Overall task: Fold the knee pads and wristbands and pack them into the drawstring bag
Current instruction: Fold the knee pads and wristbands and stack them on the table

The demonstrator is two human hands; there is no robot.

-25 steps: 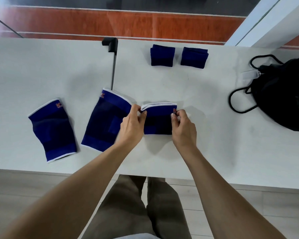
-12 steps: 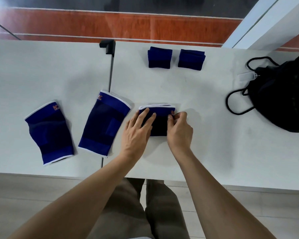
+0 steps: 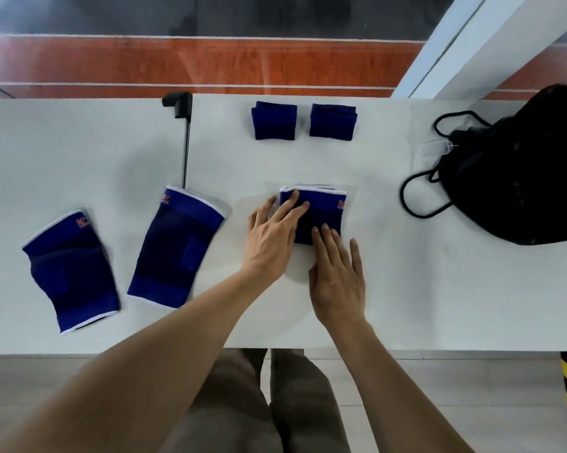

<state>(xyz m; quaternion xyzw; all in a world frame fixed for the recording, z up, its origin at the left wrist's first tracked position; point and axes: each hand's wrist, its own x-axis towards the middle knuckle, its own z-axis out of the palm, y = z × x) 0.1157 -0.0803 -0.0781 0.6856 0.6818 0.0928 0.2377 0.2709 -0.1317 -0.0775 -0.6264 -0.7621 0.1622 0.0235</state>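
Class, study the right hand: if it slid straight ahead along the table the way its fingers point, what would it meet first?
The right hand already has its fingertips on the folded knee pad, so that comes first. Farther along that line, roughly, lie the two wristbands.

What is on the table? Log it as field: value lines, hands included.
folded pad: centre of table, doubled over
left hand: flat, fingers on folded pad
right hand: flat, fingertips on pad's near edge
unfolded pads: two at left, and
wristbands: two at far edge, and
bag: black, at right, nothing packed yet
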